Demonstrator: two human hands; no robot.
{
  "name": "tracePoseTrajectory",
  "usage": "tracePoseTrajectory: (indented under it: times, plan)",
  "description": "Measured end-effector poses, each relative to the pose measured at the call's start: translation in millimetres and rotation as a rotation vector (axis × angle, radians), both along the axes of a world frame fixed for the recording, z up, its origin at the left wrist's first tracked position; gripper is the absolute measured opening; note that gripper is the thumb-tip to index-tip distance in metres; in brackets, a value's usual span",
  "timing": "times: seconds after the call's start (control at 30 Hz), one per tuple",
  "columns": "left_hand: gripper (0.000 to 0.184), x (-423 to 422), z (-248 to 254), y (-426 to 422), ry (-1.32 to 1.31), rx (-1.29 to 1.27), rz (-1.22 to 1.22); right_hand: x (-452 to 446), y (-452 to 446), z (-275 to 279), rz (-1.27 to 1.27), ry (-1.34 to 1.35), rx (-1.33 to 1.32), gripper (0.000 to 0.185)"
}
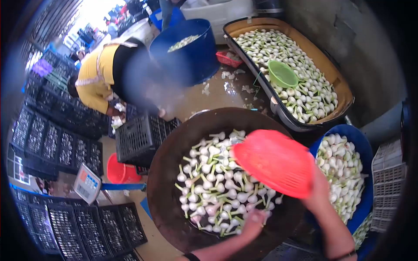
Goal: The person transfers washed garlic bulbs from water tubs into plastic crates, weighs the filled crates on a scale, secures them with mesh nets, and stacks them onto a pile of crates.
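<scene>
A large dark round basin (165,187) holds many white bulbs with green stems (217,174). Over its right side, my right hand (315,187) grips the edge of a tilted red plastic basket (274,161), whose inside is hidden from view. My left hand (254,222) reaches in among the bulbs at the lower right of the pile; its fingers are blurred, and what they hold, if anything, cannot be made out.
A long tub (274,98) of bulbs with a green bowl (283,74) stands behind. Blue tubs (365,152) (209,56) stand right and back. Left are black crates (135,139), a red bucket (119,169), a scale (87,185) and a bending person in yellow (98,74).
</scene>
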State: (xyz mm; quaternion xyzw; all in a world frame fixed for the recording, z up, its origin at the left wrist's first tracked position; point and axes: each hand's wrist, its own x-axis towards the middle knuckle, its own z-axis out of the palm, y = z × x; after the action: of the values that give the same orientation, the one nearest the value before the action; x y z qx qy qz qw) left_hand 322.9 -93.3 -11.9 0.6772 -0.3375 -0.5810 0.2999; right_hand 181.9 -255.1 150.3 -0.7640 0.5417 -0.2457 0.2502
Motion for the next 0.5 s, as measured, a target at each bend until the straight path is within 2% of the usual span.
tracePoseTrajectory:
  times: [0.03,0.07,0.1,0.13,0.17,0.2,0.23,0.27,0.3,0.33,0.4,0.43,0.47,0.5]
  plan:
    - [0.037,29,-78,15,0.091,-0.011,0.186,37,-13,-8,-0.006,0.044,0.023,0.064]
    - [0.042,62,-35,-7,-0.244,0.058,0.355,62,-24,-23,0.100,0.059,0.143,0.064]
    - [0.054,104,-61,-11,-0.352,0.101,0.358,85,-32,-41,0.216,0.337,0.036,0.066]
    - [0.062,135,-69,-25,-0.607,0.232,0.553,100,-42,-80,0.271,0.380,-0.188,0.073]
    - [0.066,170,-66,-31,-0.662,0.303,0.639,114,-51,-98,0.255,0.529,-0.134,0.075]
    - [0.070,206,-94,-24,-0.741,0.259,0.698,127,-57,-113,0.238,0.678,-0.082,0.077]
    - [0.073,226,-85,-27,-0.763,0.352,0.733,132,-60,-135,0.249,0.685,-0.079,0.077]
    - [0.075,244,-76,-33,-0.786,0.449,0.766,133,-62,-158,0.148,0.692,0.023,0.077]
    - [0.077,260,-91,-30,-0.812,0.468,0.775,133,-64,-180,0.044,0.697,0.127,0.078]
    - [0.078,274,-107,-24,-0.842,0.490,0.781,134,-63,-200,0.058,0.703,0.139,0.078]
    - [0.080,292,-123,-19,-0.667,0.487,0.743,131,-61,-241,-0.162,0.375,0.253,0.079]
    - [0.080,295,-134,-17,-0.647,0.479,0.736,123,-63,-269,-0.124,0.279,0.254,0.080]
    - [0.079,296,-143,-16,-0.627,0.472,0.727,125,-59,-274,-0.116,0.291,0.275,0.080]
    - [0.076,297,-150,-14,-0.520,0.394,0.730,126,-53,-274,-0.102,0.292,0.451,0.077]
